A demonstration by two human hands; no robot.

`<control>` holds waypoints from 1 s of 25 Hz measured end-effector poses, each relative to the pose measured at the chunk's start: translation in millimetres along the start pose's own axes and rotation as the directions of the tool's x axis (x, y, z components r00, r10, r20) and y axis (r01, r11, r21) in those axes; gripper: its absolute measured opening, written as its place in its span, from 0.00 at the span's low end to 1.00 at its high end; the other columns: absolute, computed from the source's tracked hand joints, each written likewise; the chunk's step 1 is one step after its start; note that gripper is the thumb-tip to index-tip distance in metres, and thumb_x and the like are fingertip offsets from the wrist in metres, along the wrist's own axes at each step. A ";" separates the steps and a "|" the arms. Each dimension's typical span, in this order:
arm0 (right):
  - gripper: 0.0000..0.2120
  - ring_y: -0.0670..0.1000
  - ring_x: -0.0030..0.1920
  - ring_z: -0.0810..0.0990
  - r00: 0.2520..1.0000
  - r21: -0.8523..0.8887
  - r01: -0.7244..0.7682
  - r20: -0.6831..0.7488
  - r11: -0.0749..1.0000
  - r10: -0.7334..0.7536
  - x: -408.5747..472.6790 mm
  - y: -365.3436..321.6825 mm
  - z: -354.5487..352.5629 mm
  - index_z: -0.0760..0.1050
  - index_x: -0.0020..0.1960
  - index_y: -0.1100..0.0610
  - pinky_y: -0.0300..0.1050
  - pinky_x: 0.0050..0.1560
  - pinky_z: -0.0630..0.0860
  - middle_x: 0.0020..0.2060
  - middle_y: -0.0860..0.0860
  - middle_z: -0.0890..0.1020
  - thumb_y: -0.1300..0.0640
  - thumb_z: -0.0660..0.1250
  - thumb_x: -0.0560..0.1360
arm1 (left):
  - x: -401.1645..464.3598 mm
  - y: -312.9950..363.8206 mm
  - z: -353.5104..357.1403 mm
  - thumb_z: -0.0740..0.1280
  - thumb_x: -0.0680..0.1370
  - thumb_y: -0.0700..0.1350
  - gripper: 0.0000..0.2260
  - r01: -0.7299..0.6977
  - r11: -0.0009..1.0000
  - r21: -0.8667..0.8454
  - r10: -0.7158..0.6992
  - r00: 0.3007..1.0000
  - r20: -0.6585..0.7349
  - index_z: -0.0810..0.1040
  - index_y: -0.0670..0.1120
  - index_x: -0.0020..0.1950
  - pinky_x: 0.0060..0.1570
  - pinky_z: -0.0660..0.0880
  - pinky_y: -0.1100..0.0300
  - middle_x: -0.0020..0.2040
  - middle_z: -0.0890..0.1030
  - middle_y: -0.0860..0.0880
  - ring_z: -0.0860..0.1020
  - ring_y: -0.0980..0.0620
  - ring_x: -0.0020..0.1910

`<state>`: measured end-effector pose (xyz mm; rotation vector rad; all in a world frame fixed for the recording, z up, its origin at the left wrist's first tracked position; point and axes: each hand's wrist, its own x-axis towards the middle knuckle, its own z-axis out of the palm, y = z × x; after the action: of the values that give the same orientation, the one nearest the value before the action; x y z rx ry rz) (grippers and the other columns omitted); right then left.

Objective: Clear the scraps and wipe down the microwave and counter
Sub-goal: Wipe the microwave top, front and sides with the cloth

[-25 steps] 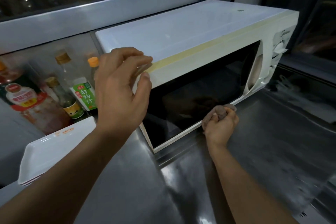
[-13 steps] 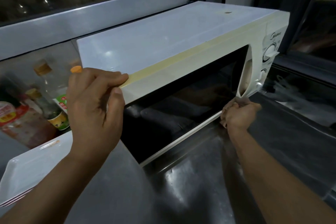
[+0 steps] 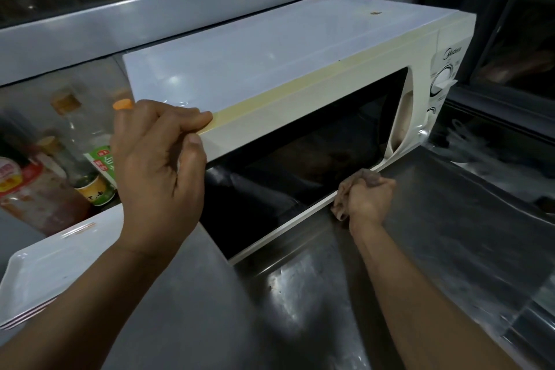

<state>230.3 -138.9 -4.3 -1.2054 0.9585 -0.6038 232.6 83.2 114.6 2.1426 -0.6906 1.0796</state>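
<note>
A white microwave with a dark glass door stands on the steel counter. My left hand grips its front top left corner, fingers over the top edge and thumb on the door's face. My right hand clutches a small brownish cloth and presses it against the lower edge of the door, toward the right side near the handle. The cloth is mostly hidden inside my fist.
Several sauce bottles stand left of the microwave against the steel back wall. Stacked white rectangular trays sit at the left counter edge. A dark window rises behind the microwave's control panel.
My right hand slid the cloth rightward along the door's bottom edge, then came back a little to the left. My left hand kept its grip on the corner while the view shifted.
</note>
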 end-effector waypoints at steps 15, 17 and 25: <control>0.10 0.47 0.16 0.72 0.999 0.010 -0.038 -0.019 0.999 0.038 23.9 19.1 6.7 0.71 0.54 0.69 0.37 0.17 0.68 0.28 0.59 0.75 0.69 0.55 0.75 | 3.3 -8.2 -12.2 0.58 0.79 0.41 0.13 0.001 0.999 -0.033 0.004 0.988 0.154 0.79 0.43 0.58 0.56 0.61 0.66 0.53 0.76 0.49 0.70 0.49 0.55; 0.10 0.50 0.20 0.74 0.999 0.016 -0.037 0.010 0.999 0.037 6.6 30.6 14.3 0.70 0.54 0.66 0.38 0.18 0.70 0.31 0.60 0.76 0.69 0.55 0.75 | 5.7 -9.9 -21.3 0.58 0.78 0.40 0.14 -0.006 0.998 -0.055 0.019 0.972 0.234 0.78 0.43 0.60 0.58 0.62 0.67 0.55 0.76 0.49 0.71 0.48 0.57; 0.10 0.61 0.26 0.78 0.986 0.009 -0.087 0.143 0.996 0.085 -74.1 83.9 43.8 0.66 0.51 0.64 0.49 0.26 0.74 0.30 0.65 0.78 0.66 0.55 0.70 | 5.2 -23.3 -66.4 0.62 0.74 0.37 0.12 -0.074 0.996 -0.045 0.085 0.925 0.369 0.77 0.42 0.57 0.64 0.64 0.65 0.62 0.75 0.48 0.70 0.51 0.64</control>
<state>223.9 -32.8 -60.3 -1.1712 0.8781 -0.4496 218.0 146.3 142.7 2.3350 -0.9670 0.6990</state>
